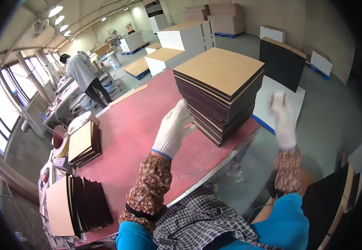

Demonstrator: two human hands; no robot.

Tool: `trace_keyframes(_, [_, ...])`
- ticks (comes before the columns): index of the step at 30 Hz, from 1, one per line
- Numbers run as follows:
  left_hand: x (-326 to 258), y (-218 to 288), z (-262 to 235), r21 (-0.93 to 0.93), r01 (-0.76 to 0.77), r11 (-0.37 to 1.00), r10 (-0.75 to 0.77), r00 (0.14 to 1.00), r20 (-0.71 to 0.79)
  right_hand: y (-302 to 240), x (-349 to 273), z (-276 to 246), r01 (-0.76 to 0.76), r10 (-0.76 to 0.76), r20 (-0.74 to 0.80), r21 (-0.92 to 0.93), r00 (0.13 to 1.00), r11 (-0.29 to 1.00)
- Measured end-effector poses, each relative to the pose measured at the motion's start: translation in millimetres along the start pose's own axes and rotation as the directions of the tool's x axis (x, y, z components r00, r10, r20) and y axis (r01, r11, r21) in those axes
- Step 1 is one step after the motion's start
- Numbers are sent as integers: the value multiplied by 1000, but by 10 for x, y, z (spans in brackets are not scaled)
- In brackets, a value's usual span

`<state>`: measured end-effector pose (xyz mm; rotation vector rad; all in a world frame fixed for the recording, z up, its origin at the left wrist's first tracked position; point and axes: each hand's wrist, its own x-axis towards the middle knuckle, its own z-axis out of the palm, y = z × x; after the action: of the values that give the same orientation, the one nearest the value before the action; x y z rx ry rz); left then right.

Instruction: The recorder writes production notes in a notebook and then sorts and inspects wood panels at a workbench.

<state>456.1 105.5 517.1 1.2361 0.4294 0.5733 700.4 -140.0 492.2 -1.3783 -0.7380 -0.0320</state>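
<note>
Brown board stack (220,98) looks mostly built, edges uneven; smaller board piles (59,206) remain apart. Left hand (172,129) spread, empty; right hand (283,118) blurred, can't tell grip.

Red tbl (126,125) w/ tall board stack (220,89); smaller stacks (80,146), L

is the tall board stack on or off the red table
On: the bottom of the board stack meets the red table.

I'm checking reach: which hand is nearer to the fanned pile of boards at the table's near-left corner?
Left. The left hand is over the red tabletop, right of the fanned pile and farther forward. The right hand is farther right, past the tabletop's edge.
</note>
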Motion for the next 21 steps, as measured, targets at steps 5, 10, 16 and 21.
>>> trace_keyframes(5, [517, -68, 411, 95, 138, 986, -132, 989, -65, 454, 1482, -235, -157, 172, -140, 109, 975, 982])
trace_keyframes(10, [585, 106, 690, 189, 90, 978, -60, 985, -159, 751, 1762, -80, -285, 252, 135, 389, 958, 876])
trace_keyframes(16, [1098, -196, 859, 182, 211, 960, -147, 939, -312, 767, 1774, -86, -262, 261, 42, 286, 964, 922])
trace_keyframes(21, [773, 147, 785, 71, 179, 981, -160, 964, -213, 494, 1263, -75, -227, 239, -5, 295, 971, 928])
